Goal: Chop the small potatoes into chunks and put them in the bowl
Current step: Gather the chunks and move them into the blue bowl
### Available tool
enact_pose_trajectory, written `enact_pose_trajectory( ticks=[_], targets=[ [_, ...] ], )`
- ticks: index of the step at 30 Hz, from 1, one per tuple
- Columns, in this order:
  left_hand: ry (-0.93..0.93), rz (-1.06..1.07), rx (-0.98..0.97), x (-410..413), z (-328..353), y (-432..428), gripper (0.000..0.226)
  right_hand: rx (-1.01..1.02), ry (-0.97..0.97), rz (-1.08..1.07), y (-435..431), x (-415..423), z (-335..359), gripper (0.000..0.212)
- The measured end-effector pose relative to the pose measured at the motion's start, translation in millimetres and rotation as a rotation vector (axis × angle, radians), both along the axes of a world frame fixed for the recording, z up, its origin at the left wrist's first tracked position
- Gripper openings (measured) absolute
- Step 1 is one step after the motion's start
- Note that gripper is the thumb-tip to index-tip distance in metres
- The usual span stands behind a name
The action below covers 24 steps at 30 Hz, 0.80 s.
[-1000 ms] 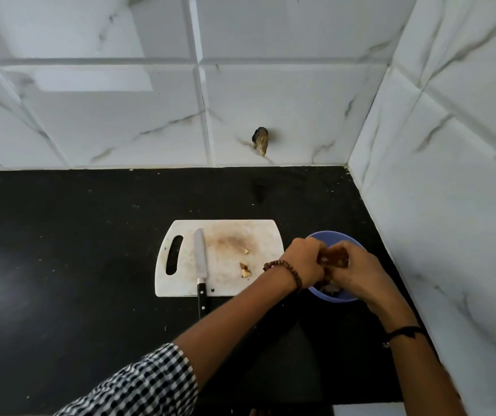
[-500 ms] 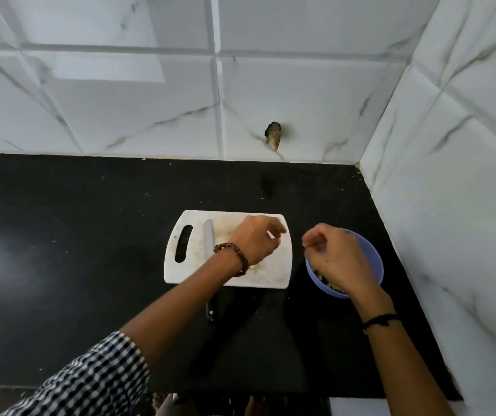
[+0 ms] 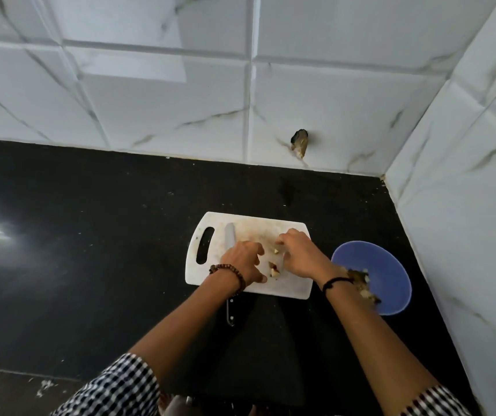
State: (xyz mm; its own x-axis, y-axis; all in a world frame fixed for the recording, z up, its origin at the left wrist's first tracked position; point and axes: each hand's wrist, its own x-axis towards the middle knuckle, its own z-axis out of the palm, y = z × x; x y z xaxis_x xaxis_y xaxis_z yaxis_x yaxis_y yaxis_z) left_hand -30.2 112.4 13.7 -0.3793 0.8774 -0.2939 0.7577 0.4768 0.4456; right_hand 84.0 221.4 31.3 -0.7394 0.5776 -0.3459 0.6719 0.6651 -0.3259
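Black counter (image 3: pixel 90 235), right end: back from bowl (image 3: pixel 360 246) onto board (image 3: pixel 270 228); left hand (image 3: pixel 245 259) loose, right hand (image 3: pixel 300 256) grip unclear; last chunks (image 3: pixel 273 270) pending.

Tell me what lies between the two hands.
A few potato chunks on the board, between the left hand and right hand, seen in the head view.

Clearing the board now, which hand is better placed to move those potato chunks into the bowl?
Probably the right hand: it's beside the potato chunks and nearer the blue bowl.
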Motion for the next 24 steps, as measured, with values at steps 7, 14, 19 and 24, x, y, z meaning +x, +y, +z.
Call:
enact_pose_trajectory(
  ticks=[7,14,19,24],
  targets=[
    [0.03,0.017,0.058,-1,-6,0,0.027,-0.013,0.007,0.061,-15,6,-15,0.033],
    [0.042,0.078,0.092,-6,-8,-6,0.02,0.003,0.032,0.101,-22,9,-15,0.043],
    [0.036,0.101,0.103,-4,-8,-7,0.019,0.094,-0.002,0.151,-35,6,-21,0.032],
    [0.035,0.112,0.087,-4,-7,-9,0.017,0.097,-0.013,0.106,-33,2,-18,0.022]
  ],
)
